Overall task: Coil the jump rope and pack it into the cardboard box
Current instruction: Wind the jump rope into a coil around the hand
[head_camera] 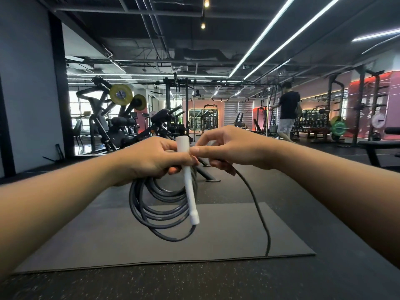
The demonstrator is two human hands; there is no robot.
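Observation:
The jump rope is a dark cord with white handles. Several loops of it hang below my left hand, which grips the loops together with one white handle that slants down across them. Just to the right, touching fingertips with it, my right hand pinches the cord, and a loose strand runs from it down to the floor mat. A second white piece peeks out behind my right fingers. No cardboard box is in view.
A dark grey exercise mat lies on the black rubber gym floor below my hands. Weight machines stand at the left, racks and a bench at the right. A person stands far right.

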